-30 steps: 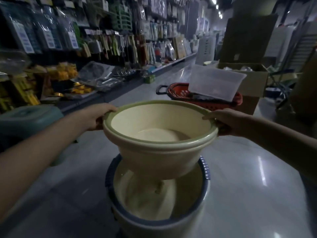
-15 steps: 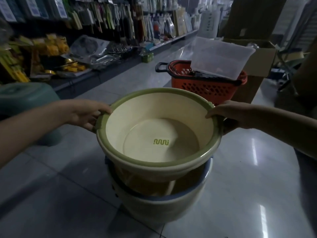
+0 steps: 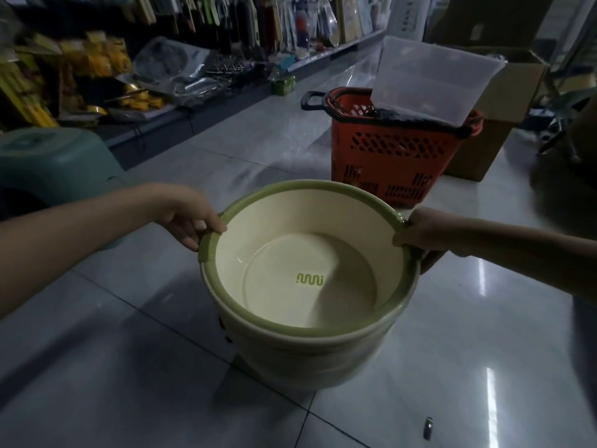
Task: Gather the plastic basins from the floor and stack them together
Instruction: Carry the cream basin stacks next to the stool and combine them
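Head view, glossy tiled floor [image 3: 129,367], shop shelves [image 3: 226,24], left hand [image 3: 190,218] and right hand [image 3: 420,234] gripping basin [image 3: 290,260]

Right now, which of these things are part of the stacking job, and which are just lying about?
Part of the job: green-rimmed basin, gripped at its rim by left hand and right hand; basin beneath.
Lying about: red basket, clear tub, cardboard box, teal stool.
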A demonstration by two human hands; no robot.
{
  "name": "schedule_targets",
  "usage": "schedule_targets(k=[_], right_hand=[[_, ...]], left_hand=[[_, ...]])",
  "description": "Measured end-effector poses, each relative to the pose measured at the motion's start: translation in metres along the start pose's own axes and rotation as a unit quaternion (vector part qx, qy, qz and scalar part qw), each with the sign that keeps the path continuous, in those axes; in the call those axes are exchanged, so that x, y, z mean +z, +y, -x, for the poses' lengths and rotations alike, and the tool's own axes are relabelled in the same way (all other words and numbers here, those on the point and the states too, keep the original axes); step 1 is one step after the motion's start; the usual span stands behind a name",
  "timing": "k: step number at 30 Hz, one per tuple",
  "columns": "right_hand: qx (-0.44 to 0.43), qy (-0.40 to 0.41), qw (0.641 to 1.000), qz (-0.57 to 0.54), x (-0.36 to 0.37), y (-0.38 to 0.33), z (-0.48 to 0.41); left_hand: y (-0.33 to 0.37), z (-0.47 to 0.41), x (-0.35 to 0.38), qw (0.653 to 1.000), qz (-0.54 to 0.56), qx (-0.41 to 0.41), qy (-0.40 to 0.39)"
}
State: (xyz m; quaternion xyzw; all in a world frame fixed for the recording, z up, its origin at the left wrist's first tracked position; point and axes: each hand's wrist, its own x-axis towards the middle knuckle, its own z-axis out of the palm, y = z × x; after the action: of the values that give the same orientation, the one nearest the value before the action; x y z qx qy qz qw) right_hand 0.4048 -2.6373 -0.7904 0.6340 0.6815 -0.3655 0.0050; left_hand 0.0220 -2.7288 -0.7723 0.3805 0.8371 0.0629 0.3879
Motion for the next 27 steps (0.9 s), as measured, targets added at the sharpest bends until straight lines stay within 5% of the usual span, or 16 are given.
schedule_targets(k=[8, 15, 20, 27], right_hand=[[0.000, 0.077, 0.992, 0.103, 0.027, 0.006, 0.000], [0.005, 0.041, 0.999, -0.030, 0.038, 0.021, 0.004], [0.021, -0.047, 0.982, -0.180, 0.042, 0.040, 0.026], [0.146, -0.194, 0.908, -0.341, 0.071, 0.061, 0.045]], left_hand=[[0.004, -0.005, 0.015, 0.997, -0.057, 0.014, 0.052], [-0.020, 0.002, 0.033, 0.989, -0.060, 0.104, 0.087], [-0.048, 0.013, 0.054, 0.985, 0.157, 0.073, 0.030], [-0.086, 0.033, 0.101, 0.893, 0.438, -0.027, -0.103]])
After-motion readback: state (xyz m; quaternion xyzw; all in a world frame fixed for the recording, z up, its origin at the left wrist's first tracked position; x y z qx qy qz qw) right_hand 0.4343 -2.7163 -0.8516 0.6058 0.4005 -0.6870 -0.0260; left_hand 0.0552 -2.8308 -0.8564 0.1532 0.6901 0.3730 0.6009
